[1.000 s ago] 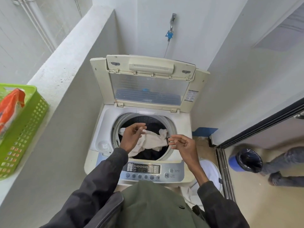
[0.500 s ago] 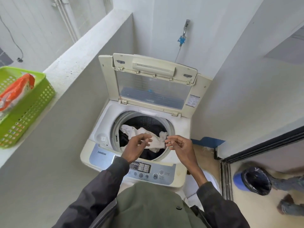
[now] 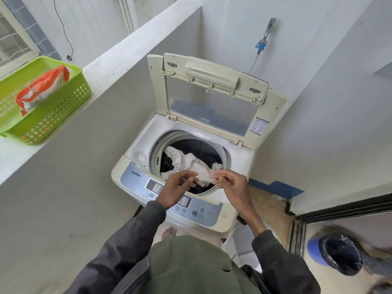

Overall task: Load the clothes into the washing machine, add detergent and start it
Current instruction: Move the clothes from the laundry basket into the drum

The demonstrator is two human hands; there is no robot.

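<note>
The top-loading washing machine (image 3: pixel 141 145) stands in the corner with its lid (image 3: pixel 212 102) raised. In the drum a white cloth (image 3: pixel 188 161) lies on dark clothes (image 3: pixel 204 151). Both hands hover over the drum's front rim, at the cloth's near end. My left hand (image 3: pixel 175 188) has loosely curled fingers, and my right hand (image 3: pixel 232 183) is likewise loose; I see no firm grip on the cloth. The control panel (image 3: pixel 135 179) lies under my left wrist. An orange detergent packet (image 3: pixel 42 88) lies in a green basket (image 3: pixel 53 117) on the ledge to the left.
A low grey wall (image 3: pixel 127 49) runs along the left of the machine. A tap (image 3: pixel 268 28) hangs on the back wall. At right are a sliding door track (image 3: pixel 297 230), a blue bin with a black liner (image 3: pixel 337 253) and another person's leg (image 3: pixel 379 270).
Both hands have drawn back from inside the drum to its front rim, and the white cloth has settled lower onto the dark clothes. My view has turned left, showing more of the basket.
</note>
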